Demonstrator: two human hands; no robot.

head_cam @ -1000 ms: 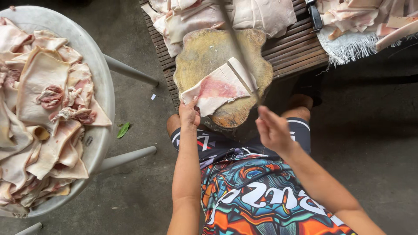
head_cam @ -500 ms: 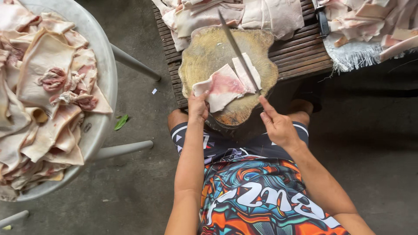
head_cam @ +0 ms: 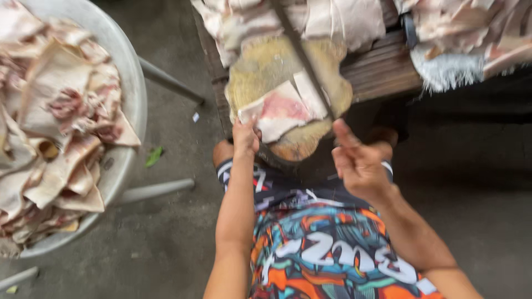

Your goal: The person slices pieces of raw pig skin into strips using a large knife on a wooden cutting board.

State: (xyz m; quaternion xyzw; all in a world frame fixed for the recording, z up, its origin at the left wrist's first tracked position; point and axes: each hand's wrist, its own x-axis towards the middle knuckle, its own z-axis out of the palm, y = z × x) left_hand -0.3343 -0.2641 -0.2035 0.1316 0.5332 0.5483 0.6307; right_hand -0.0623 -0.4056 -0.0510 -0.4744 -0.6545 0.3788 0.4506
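A slab of raw pork (head_cam: pixel 285 108), pink with white fat, lies on a round wooden chopping block (head_cam: pixel 260 69) in front of my knees. My left hand (head_cam: pixel 245 135) pinches the slab's near left edge. My right hand (head_cam: pixel 357 160) is closed on the handle of a long dark knife (head_cam: pixel 302 52), with the forefinger stretched toward the blade. The blade runs diagonally across the right part of the slab. The handle itself is hidden in my fist.
A large grey basin (head_cam: pixel 130 83) heaped with pork skin pieces stands at the left on metal legs (head_cam: pixel 160 188). More pale slabs (head_cam: pixel 332 19) lie on a slatted wooden bench (head_cam: pixel 382 69) behind the block, with a white fringed cloth (head_cam: pixel 449 69) at the right. A green leaf (head_cam: pixel 153 156) lies on the concrete floor.
The view has shifted and blurred. My right hand has risen a little toward the block with the knife. My left hand stays on the slab's edge.
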